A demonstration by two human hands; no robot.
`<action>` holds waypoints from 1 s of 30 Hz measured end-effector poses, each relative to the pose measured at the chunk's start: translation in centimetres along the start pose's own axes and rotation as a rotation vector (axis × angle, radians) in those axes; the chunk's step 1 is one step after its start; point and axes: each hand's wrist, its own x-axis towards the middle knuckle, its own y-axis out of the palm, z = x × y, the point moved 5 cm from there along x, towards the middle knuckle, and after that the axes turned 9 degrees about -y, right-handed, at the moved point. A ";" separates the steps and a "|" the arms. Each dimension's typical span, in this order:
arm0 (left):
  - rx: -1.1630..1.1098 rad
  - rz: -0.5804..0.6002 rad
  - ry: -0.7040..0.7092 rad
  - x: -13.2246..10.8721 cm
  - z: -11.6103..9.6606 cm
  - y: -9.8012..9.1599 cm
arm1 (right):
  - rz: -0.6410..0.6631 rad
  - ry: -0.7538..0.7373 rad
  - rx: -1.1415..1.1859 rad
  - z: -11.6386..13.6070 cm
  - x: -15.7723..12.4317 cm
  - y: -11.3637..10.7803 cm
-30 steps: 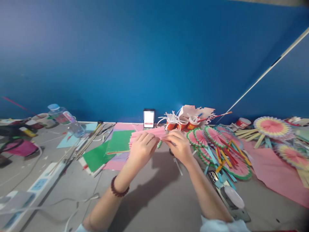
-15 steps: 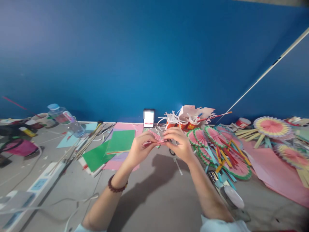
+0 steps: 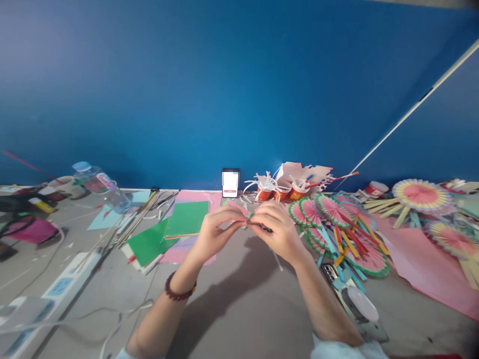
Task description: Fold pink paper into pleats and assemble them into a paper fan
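Note:
Both hands meet above the middle of the grey table, pinching a pleated strip of pink paper (image 3: 239,207) with a green edge. My left hand (image 3: 220,230) grips it from the left, thumb and fingers pressed together. From the right, my right hand (image 3: 275,230) has its fingertips closed on the same strip. Fingers cover much of the paper's lower part. Just right of my right hand lie several round pleated paper fans (image 3: 333,209), pink with green rims, with coloured paper strips (image 3: 346,244) among them.
A phone (image 3: 230,183) leans on the blue wall. Red cups (image 3: 298,190) hold white strips and pens. Green paper (image 3: 187,218) and thin sticks (image 3: 140,219) lie left, near a plastic bottle (image 3: 107,185) and a power strip (image 3: 60,289). Pink sheets (image 3: 422,259) cover the right.
My right hand has shifted slightly left and down, bringing its fingertips closer to my left hand's. Both hands keep hold of the pleated paper.

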 end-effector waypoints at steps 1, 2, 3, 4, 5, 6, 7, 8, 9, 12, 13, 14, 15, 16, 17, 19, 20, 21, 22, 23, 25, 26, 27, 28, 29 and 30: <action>0.000 -0.007 0.016 0.0 -0.1 -0.1 | 0.001 0.004 0.019 0.0 0.0 0.0; 0.001 -0.012 0.032 0.0 -0.2 -0.1 | -0.001 0.010 0.045 0.0 0.0 0.0; 0.005 -0.015 0.045 0.0 -0.3 -0.2 | -0.003 0.020 0.076 -0.1 0.0 0.0; 0.010 -0.014 0.053 0.0 -0.4 -0.2 | -0.008 0.032 0.109 -0.2 -0.1 0.0; 0.011 -0.012 0.054 -0.1 -0.4 -0.2 | -0.013 0.046 0.141 -0.2 -0.1 -0.1; 0.008 -0.005 0.050 -0.1 -0.3 -0.2 | -0.018 0.059 0.170 -0.3 -0.1 -0.1; 0.001 0.004 0.039 -0.1 -0.2 -0.3 | -0.020 0.070 0.194 -0.3 -0.1 -0.2; -0.012 0.015 0.024 -0.1 -0.1 -0.3 | -0.021 0.077 0.212 -0.3 0.0 -0.2; -0.031 0.027 0.008 -0.2 0.1 -0.2 | -0.019 0.081 0.226 -0.2 0.1 -0.2; -0.104 0.060 -0.055 -0.2 0.5 -0.1 | -0.012 0.082 0.265 0.0 0.2 -0.2; -0.131 0.063 -0.082 -0.2 0.6 0.0 | -0.012 0.087 0.279 0.1 0.2 -0.2; -0.162 0.058 -0.112 -0.2 0.8 0.2 | -0.012 0.098 0.295 0.0 0.2 -0.2; -0.200 0.044 -0.146 -0.2 1.0 0.3 | -0.009 0.114 0.312 -0.1 0.1 -0.1; -0.244 0.026 -0.181 -0.2 1.3 0.4 | -0.006 0.135 0.329 -0.2 0.0 -0.1; -0.289 0.008 -0.214 -0.3 1.5 0.6 | -0.004 0.156 0.346 -0.4 -0.1 0.0; -0.356 -0.016 -0.257 -0.4 2.0 1.0 | -0.010 0.194 0.373 -0.7 -0.3 0.2; -0.360 -0.022 -0.263 -0.4 2.1 1.1 | -0.017 0.212 0.382 -0.9 -0.4 0.2; -0.339 -0.030 -0.257 -0.5 2.1 1.2 | -0.025 0.231 0.386 -1.0 -0.5 0.3; -0.298 -0.040 -0.242 -0.5 1.9 1.2 | -0.033 0.250 0.386 -1.1 -0.5 0.3; -0.246 -0.055 -0.221 -0.5 1.7 1.1 | -0.039 0.267 0.386 -1.2 -0.6 0.4; -0.148 -0.083 -0.176 -0.5 1.2 0.9 | -0.057 0.292 0.384 -1.3 -0.6 0.5; -0.115 -0.091 -0.157 -0.5 0.8 0.8 | -0.068 0.297 0.386 -1.3 -0.6 0.5; -0.094 -0.096 -0.139 -0.5 0.5 0.8 | -0.082 0.299 0.388 -1.3 -0.6 0.5; -0.079 -0.097 -0.124 -0.5 0.3 0.8 | -0.093 0.304 0.391 -1.3 -0.6 0.5; -0.068 -0.099 -0.110 -0.5 0.0 0.8 | -0.103 0.310 0.392 -1.3 -0.6 0.5; -0.058 -0.101 -0.098 -0.5 -0.2 0.8 | -0.114 0.316 0.392 -1.3 -0.6 0.4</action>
